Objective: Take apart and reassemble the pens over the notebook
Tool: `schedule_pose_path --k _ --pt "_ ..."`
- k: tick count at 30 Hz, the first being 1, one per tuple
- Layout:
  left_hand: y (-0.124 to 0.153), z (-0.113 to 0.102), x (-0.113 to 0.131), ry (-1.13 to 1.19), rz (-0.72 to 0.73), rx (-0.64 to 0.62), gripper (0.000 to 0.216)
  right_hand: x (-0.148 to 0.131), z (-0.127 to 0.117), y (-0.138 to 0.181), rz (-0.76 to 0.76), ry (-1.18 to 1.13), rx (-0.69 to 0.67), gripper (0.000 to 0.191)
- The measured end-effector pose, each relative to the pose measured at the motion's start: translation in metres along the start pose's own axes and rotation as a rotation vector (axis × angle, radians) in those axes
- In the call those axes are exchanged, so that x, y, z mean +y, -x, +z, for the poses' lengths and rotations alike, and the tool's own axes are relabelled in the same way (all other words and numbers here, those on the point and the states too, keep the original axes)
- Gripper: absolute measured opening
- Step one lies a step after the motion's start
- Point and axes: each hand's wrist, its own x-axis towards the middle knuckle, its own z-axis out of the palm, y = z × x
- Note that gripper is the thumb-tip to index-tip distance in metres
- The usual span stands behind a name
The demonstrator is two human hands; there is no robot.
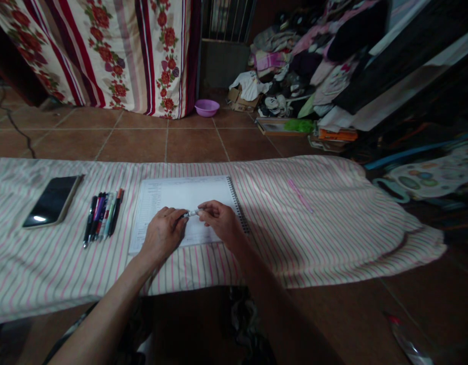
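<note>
Between my two hands a slim pen (193, 213) with a whitish barrel and a dark end is held level. My left hand (166, 227) is closed round its dark end. The fingers of my right hand (219, 219) pinch its other end, which they partly hide. Both hands are over a white spiral notebook (195, 190), whose wire binding is on the right. Faint printed lines run down the page's left side. To the left of the notebook lies a row of several pens (102, 217). A pink pen (300, 195) lies alone on the right.
A striped cloth (344, 223) covers the table. A dark-screened phone (53, 202) lies at its left. Beyond, on the tiled floor, are a purple basin (207, 107), a flowered curtain (138, 61) and a heap of clothes (294, 66). A plastic bottle (406, 339) is at the lower right.
</note>
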Motion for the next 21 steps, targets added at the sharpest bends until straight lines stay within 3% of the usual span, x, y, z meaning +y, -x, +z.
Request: schedule_pose_path --k 21 --pt "-0.0001 -0.0004 0.0005 0.025 0.009 0.004 0.019 0.0003 -0.0009 0.0010 -0.025 0.033 -0.010 0.015"
